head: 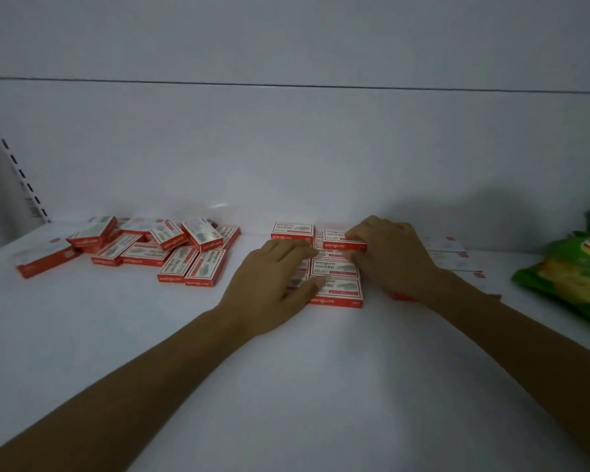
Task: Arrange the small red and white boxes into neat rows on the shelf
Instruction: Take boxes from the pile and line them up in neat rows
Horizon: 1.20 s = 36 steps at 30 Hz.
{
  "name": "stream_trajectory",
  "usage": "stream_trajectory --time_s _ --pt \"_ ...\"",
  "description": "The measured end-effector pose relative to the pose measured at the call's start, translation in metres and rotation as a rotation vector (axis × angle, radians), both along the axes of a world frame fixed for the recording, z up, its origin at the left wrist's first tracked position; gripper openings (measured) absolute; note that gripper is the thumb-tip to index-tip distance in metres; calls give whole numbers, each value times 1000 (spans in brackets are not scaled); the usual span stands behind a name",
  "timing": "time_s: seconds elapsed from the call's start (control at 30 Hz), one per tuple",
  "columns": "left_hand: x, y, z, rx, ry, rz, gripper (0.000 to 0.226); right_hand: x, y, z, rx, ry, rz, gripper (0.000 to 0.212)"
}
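Observation:
Small red and white boxes lie on a white shelf (286,369). A loose heap of several boxes (157,248) sits at the left, some tilted on one another. In the middle, several boxes form tidy rows (336,277) that run back toward the wall. My left hand (273,281) rests flat with straight fingers on the left side of the rows. My right hand (385,253) pinches one box (343,240) at the back right of the rows, raised on the boxes below. Another box (293,231) stands at the back left.
A green snack bag (569,270) lies at the right edge of the shelf. White and red flat items (453,257) lie behind my right wrist. A slotted upright (14,161) rises at the far left. The white back wall (286,148) closes the shelf.

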<state>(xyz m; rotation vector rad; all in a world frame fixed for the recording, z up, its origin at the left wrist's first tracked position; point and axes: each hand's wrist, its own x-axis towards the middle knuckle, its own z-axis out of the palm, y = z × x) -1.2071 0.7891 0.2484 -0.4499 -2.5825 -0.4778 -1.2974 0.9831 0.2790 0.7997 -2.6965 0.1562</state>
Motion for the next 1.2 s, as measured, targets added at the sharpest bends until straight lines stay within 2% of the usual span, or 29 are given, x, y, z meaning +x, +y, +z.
stream_trajectory --time_s 0.13,0.33,0.47,0.73,0.87,1.07,1.2 --pt "-7 0 -1 38 -30 -11 54 2 -2 -8 30 18 45 45" --pt "-12 -3 -3 82 -76 -33 55 0 -12 -9 74 62 75 82" --pt "-12 -3 -5 60 -78 -43 54 2 -15 -2 125 51 79 91" --pt "-13 -5 -8 44 -58 -56 50 4 -20 -5 122 60 151 61" --pt "-14 -4 -8 44 -62 -71 49 4 -19 -4 113 1 156 42" --pt "-13 -3 -5 64 -45 -49 50 8 -22 -4 70 -49 134 38" --pt "-7 -1 -2 86 -61 -32 53 16 -25 6 26 -203 89 37"
